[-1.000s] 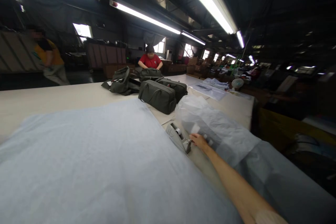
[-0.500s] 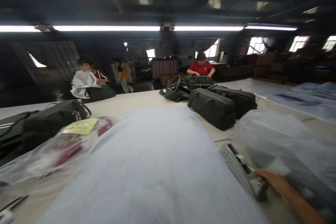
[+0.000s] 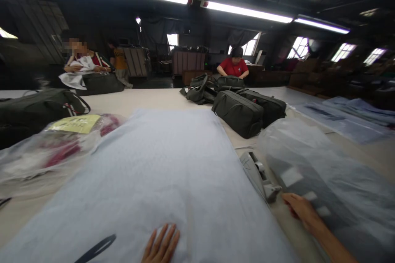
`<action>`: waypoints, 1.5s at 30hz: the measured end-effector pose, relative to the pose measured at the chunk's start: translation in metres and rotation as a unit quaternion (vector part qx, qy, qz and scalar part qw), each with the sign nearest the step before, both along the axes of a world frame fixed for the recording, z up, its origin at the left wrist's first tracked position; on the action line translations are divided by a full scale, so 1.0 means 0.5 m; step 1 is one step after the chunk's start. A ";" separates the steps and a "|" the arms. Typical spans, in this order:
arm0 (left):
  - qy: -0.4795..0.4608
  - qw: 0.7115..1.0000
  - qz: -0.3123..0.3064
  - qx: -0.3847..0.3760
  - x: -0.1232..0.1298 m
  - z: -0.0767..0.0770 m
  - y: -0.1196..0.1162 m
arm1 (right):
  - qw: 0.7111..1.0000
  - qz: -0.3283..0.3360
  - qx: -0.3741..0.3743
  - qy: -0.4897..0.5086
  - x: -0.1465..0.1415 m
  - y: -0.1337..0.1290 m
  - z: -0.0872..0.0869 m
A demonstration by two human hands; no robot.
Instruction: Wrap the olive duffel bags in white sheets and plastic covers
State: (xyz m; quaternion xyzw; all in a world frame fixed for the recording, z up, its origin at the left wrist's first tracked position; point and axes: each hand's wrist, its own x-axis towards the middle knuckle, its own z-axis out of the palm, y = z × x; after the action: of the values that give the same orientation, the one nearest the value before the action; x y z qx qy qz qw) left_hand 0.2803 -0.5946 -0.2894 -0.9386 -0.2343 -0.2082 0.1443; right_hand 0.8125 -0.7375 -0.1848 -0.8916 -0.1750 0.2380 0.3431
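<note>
A large pale blue sheet (image 3: 185,164) lies over the table in front of me. Flat on its near part rests my left hand (image 3: 162,243), fingers spread. To its left a dark, pointed strip (image 3: 96,250) with a slot lies on the sheet. A grey tape dispenser (image 3: 257,174) stands along the sheet's right edge. My right hand (image 3: 298,207) is at the dispenser's near end, fingers closed together; what they pinch, if anything, is too small to make out. Beside that hand, a clear plastic bag (image 3: 333,172) spreads to the right.
Dark green bags (image 3: 239,113) stand at the far middle, another bag (image 3: 46,109) at the left. A plastic-wrapped bundle (image 3: 66,139) with a yellow label lies left of the sheet. People work across the table, one in a red shirt (image 3: 233,67).
My left hand has come into view on the sheet, as has the dark strip. My right hand shows more fully, still by the dispenser. The view has tilted down and shifted.
</note>
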 end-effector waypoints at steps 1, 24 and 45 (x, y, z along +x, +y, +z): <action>-0.001 1.000 0.000 -0.008 0.000 0.013 0.002 | 0.999 0.009 -0.031 -0.020 0.001 0.001 -0.003; -0.066 0.992 0.002 -0.111 0.020 -0.020 -0.027 | 0.870 0.491 -0.030 0.027 -0.625 0.587 0.018; -0.140 0.989 0.041 0.018 0.034 0.003 -0.023 | 0.841 0.528 -0.116 0.004 -0.614 0.648 -0.002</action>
State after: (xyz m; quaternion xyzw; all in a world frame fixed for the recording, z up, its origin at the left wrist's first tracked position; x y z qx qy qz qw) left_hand 0.2975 -0.6062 -0.2879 -0.8868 -0.2871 -0.3360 0.1351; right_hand 0.5055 -0.4133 -0.1857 -0.6965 -0.5890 0.4054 0.0602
